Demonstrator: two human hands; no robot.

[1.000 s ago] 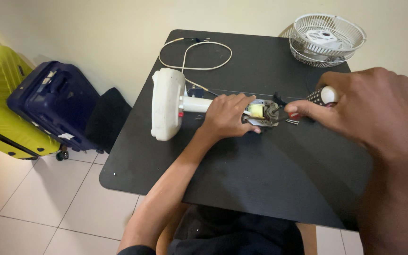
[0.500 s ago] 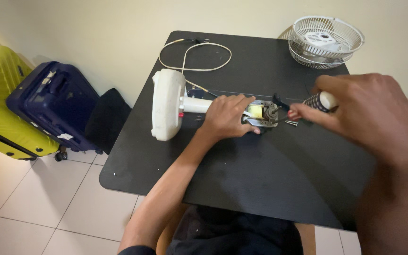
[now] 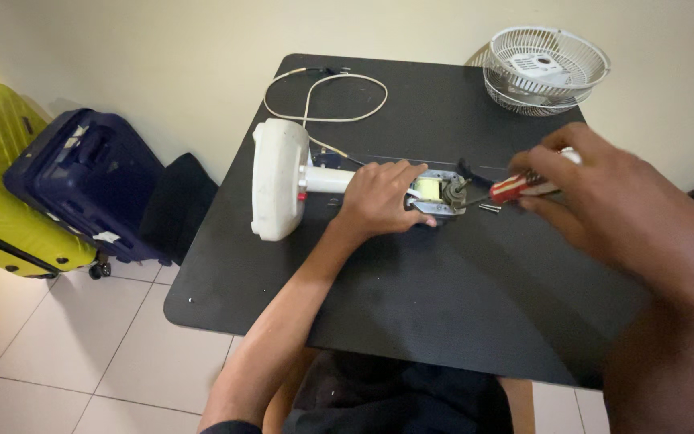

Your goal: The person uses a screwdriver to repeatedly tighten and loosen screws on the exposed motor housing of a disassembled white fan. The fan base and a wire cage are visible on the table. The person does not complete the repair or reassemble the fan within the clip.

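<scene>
Standing on the tiled floor at far left are a yellow suitcase [image 3: 10, 201] and a navy suitcase [image 3: 82, 189], side by side, just beside the black table [image 3: 411, 321]. On the table lies a fan on its side: its white base [image 3: 277, 189] faces left, with a short white stem running right to the bare motor [image 3: 435, 193]. A pale cord [image 3: 323, 96] loops behind the base toward the wall. The left hand [image 3: 379, 197] lies palm down over the stem and the near end of the motor, fingers curled loosely around it, pinning it to the table. Just right of the motor, a small screw or two [image 3: 490, 209] seem to lie on the tabletop, too small to be sure. The right hand [image 3: 604, 205], large and blurred in the foreground, is closed around a screwdriver [image 3: 516, 189] with a red and pale handle, its tip at the motor. White fan grilles [image 3: 544, 68] sit stacked at the far right corner, well apart. Compared with half a second ago, the right hand sits lower and nearer the camera, and the handle has swung down toward the motor; the left hand has not moved.
</scene>
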